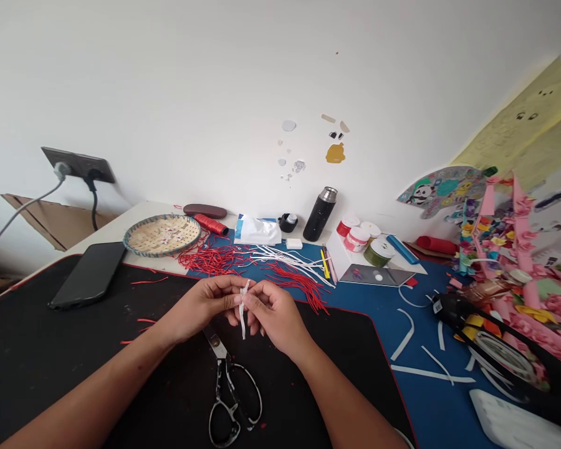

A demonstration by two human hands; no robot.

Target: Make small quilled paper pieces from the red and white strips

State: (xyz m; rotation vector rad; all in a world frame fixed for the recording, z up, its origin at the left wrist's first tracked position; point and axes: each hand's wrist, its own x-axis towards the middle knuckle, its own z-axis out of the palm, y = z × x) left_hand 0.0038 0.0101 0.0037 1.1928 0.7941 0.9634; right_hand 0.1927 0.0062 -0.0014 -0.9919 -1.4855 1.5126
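Observation:
Both hands meet over the black mat (168, 374), pinching one short white strip (243, 327) that stands roughly upright between the fingertips. My left hand (206, 305) grips it from the left with thumb and fingers. From the other side my right hand (275, 312) presses its thumb and fingertips on the same strip, close to the left thumb. Whether the strip is folded or knotted is hidden by the fingers. Just below the hands lies a pair of scissors (229, 374) with black, worn handles, its blade tips partly covered by the left hand.
Behind the hands lie red cords (219, 259) and white strips (294, 259). A woven basket (161, 236) and a phone (88, 274) are at left. A black flask (320, 215), jars on a white box (388, 274) and paper scraps (404, 337) stand or lie rightward.

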